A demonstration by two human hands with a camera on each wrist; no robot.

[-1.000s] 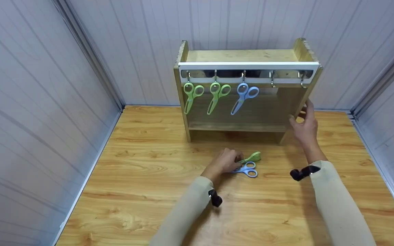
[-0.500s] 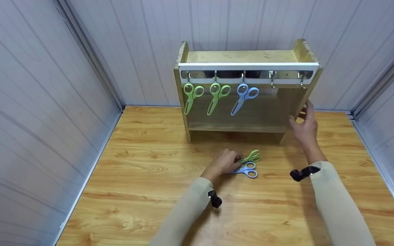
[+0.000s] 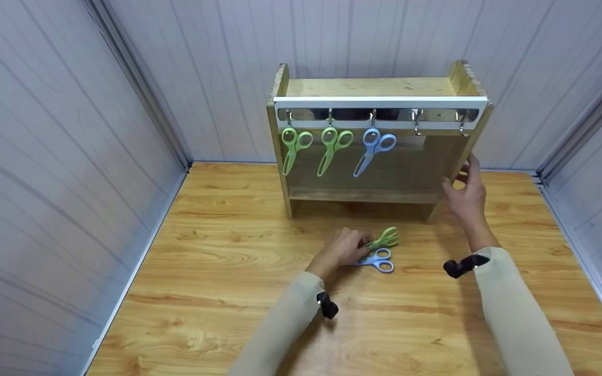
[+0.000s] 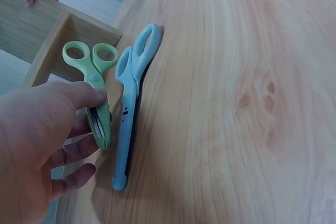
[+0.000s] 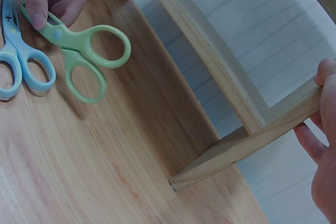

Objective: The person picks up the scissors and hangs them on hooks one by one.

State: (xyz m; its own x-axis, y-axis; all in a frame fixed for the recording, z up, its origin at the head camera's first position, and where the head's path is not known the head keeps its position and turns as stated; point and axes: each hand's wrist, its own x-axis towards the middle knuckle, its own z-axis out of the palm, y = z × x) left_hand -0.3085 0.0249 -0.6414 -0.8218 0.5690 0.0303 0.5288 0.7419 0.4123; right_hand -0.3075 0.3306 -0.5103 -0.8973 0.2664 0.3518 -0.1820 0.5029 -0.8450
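My left hand (image 3: 344, 248) pinches green scissors (image 4: 100, 83) by their blade end between thumb and fingers. In the right wrist view their handle loops stick out, raised off the tabletop. Blue scissors (image 4: 126, 121) lie flat on the table right beside them. My right hand (image 3: 467, 199) grips the right side panel of a wooden rack (image 3: 363, 196), thumb at the front edge and fingers behind. Two green scissors (image 3: 290, 149) and one blue pair (image 3: 368, 150) hang by one loop each from the three left hooks of the rack.
A white rail (image 3: 379, 98) with metal hooks runs along the rack's top front. The two right hooks (image 3: 417, 124) carry nothing. Panelled walls (image 3: 228, 94) stand behind the rack and at both sides of the wooden tabletop (image 3: 217, 292).
The green scissors in my left hand have tilted, their handle loops turning and rising slightly. My right hand stays on the rack, and the blue scissors on the table keep their place.
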